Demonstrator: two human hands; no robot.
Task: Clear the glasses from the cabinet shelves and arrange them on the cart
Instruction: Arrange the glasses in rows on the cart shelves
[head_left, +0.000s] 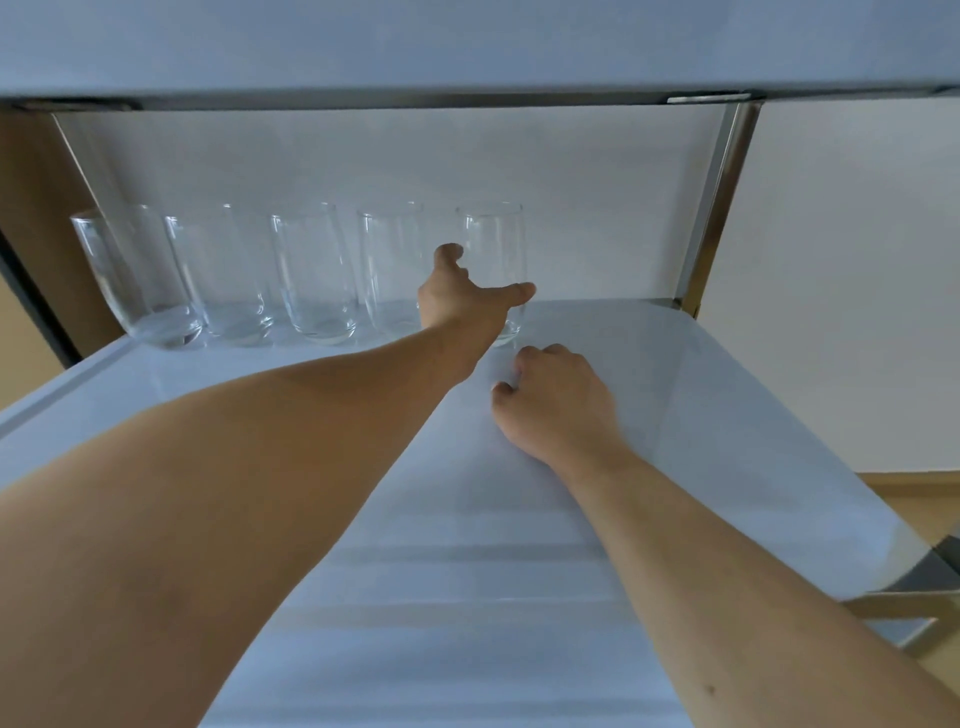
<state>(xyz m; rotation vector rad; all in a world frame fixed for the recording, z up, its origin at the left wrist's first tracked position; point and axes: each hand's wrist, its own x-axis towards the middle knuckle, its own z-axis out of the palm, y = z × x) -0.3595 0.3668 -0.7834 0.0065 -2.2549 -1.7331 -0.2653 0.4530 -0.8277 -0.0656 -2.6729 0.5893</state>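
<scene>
5 glasses (311, 275) along the shelf (623, 364) back, left hand (467, 301) spread wide at the rightmost, right hand (556, 400) loosely curled, empty.

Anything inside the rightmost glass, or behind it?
The rightmost glass looks empty: the pale back wall shows straight through it. Nothing stands behind it. The left hand covers its lower left side, so that part cannot be checked.

Glasses (311, 275) rear-left; bare shelf (649, 395) rightward
</scene>
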